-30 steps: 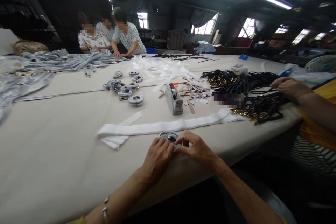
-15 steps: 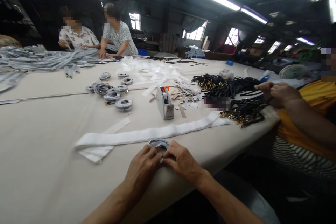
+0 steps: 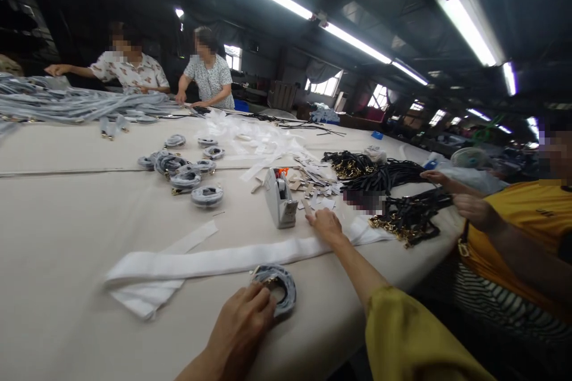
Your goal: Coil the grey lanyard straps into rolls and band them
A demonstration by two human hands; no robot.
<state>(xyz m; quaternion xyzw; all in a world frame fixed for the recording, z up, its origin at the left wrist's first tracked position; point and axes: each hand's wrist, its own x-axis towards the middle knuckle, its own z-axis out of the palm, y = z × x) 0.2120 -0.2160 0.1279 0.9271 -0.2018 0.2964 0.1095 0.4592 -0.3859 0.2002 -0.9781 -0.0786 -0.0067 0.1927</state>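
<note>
Near the front table edge lies a coil of grey strap [image 3: 286, 289] in clear wrapping, tilted a little towards me. My left hand [image 3: 248, 315] is closed on its near left side, fingertips reaching into the ring. My right hand [image 3: 325, 226] stretches forward over the white band [image 3: 263, 254], away from the coil. Its outstretched fingers come down at the near end of a narrow brown card strip [image 3: 307, 206]; whether they pinch it is not clear. Just left of these fingers stands a grey tape dispenser [image 3: 280, 205] with an orange part.
Several wrapped grey coils [image 3: 185, 177] lie left of the dispenser. Card scraps [image 3: 319, 172] and clear plastic strips [image 3: 250, 137] are beyond it. Black straps with gold clasps [image 3: 393, 178] lie right, by a co-worker in a yellow top [image 3: 522, 214]. Two more people work across the table.
My right hand has left the coil and moved forward and right to the card strips. My left hand stays on the coil, which now shows more fully. The head view has shifted.
</note>
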